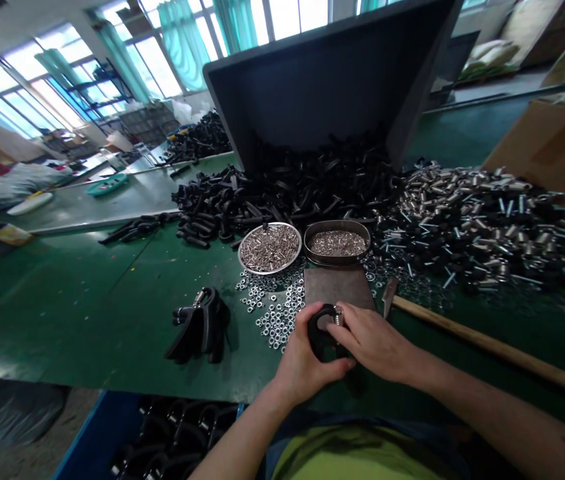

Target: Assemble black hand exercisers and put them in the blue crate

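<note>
Black curved part [315,333] clamped in the left hand [302,357] and right hand [377,340], over the green surface [107,320].
Right fingertips touch a small silver piece [338,319] on it; just beyond lie a flat block [338,287] and loose silver rings [277,323], then a round dish [301,252] and oval tin [337,260] of metal bits, and behind them black pieces [217,200] heaped before a grey bin [312,87].
</note>
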The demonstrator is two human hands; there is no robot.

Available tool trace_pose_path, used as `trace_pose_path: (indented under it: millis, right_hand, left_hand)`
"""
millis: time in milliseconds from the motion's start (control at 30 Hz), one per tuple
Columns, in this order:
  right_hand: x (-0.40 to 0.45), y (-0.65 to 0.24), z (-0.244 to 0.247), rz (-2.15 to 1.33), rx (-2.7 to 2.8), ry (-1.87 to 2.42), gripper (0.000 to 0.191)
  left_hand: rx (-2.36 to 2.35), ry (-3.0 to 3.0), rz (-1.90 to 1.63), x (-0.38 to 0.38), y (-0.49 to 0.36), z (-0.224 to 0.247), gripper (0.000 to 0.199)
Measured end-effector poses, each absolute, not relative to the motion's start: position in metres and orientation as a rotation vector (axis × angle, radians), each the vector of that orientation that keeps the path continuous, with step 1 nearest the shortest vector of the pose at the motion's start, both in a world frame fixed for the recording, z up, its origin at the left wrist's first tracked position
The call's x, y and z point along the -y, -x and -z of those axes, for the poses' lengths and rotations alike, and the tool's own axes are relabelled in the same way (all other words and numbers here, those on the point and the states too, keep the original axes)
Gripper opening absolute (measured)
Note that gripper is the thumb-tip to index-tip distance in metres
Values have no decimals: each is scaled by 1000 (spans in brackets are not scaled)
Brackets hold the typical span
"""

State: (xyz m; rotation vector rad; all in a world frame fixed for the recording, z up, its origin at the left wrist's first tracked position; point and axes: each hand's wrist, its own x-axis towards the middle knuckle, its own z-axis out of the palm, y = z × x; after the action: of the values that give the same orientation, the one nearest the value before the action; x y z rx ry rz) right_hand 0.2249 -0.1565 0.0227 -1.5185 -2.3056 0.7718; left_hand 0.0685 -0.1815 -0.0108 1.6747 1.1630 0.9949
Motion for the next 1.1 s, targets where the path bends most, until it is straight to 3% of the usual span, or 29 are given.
trace_pose_path:
  millis: [167,300,400,467,533,633,733,1100]
  right_hand:
    - [146,-226,-21,-703,2311,1665,26]
    - [118,-239,-19,-623,2532,1749,39]
    - [92,-246,-21,-532,2704,1767,42]
    - [73,-241,-24,-419,2679,1727,35]
    - [53,-227,-26,-335,2611,1667,28]
    - [22,-195,-25,-250,2545,1603,27]
    - [-4,-160,-21,-212,2508,1571,28]
    - [-26,-139,0,-369,2391,1546,20]
  left_hand:
    - [-1086,-1636,-880,165,-74,8,85]
    - [-1144,-1706,-787,138,-79,13,84]
    - [-1330,-1931,-818,106,-66,15,58]
    - [-1572,-2038,-878,82,-50,12,30]
    - [-1869,-2065,-867,58,-30,7,17]
    - [-2198,-2034,-671,30,-10,1,17]
    - [-2243,-2027,-550,15,-6,1,14]
    - [-2232,-1899,-772,13,-12,6,18]
